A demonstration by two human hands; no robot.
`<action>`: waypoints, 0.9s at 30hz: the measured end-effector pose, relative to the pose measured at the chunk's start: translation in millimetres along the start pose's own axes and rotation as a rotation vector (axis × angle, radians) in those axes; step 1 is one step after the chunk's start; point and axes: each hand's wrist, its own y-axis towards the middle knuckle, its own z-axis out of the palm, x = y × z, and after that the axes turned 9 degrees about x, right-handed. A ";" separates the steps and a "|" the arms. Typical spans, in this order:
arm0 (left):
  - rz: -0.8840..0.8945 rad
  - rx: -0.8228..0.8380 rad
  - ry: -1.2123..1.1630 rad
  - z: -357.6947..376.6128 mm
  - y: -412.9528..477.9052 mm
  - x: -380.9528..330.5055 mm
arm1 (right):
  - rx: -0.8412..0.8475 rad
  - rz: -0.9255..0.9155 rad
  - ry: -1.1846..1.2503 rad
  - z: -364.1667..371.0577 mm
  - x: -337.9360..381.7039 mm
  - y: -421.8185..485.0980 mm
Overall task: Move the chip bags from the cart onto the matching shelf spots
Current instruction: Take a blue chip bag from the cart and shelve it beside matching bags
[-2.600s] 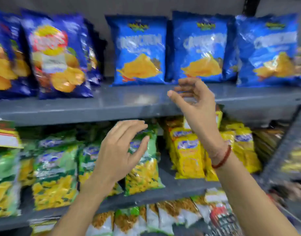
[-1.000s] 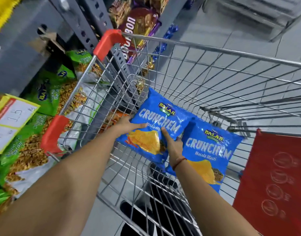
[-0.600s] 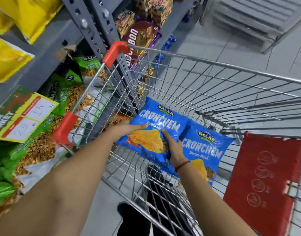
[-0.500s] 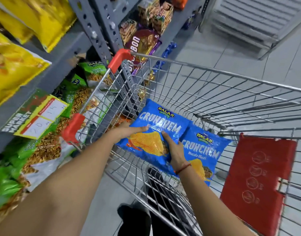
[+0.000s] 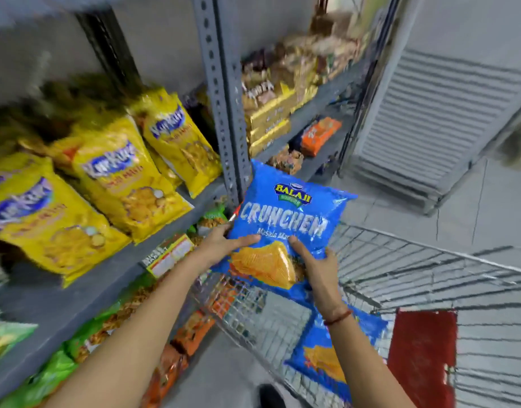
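Note:
I hold a blue Crunchem chip bag (image 5: pixel 285 213) upright above the cart's near-left corner, its front facing me. My left hand (image 5: pixel 224 244) grips its lower left edge, thumb across the front. My right hand (image 5: pixel 318 263) grips its lower right part, thumb on the chip picture. A second blue Crunchem bag (image 5: pixel 327 354) lies in the wire cart (image 5: pixel 415 266), partly hidden by my right forearm.
A grey shelf (image 5: pixel 85 293) on the left carries yellow snack bags (image 5: pixel 126 184); green bags (image 5: pixel 50 381) sit on the level below. A perforated upright post (image 5: pixel 221 92) stands just behind the held bag. The cart's red flap (image 5: pixel 421 360) is at right.
Both hands have lifted the blue bag out of the cart and up toward the shelving. My view has swung upward from the cart to the shelves.

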 end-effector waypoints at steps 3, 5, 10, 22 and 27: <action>0.170 -0.102 0.011 -16.0 -32.9 -46.2 | 0.087 -0.156 0.028 17.6 49.9 -10.1; 0.278 -0.169 0.002 -29.0 -58.3 -77.0 | 0.133 -0.257 0.060 32.6 84.8 -16.9; 0.524 -0.340 0.026 -64.5 -130.1 -143.9 | 0.241 -0.490 0.121 80.4 166.3 -36.2; 0.839 -0.865 0.114 -149.2 -296.0 -205.9 | 0.723 -0.788 0.118 222.0 304.5 -85.2; 0.794 -1.023 0.130 -188.2 -325.4 -197.4 | 0.856 -0.814 0.054 284.7 322.4 -85.9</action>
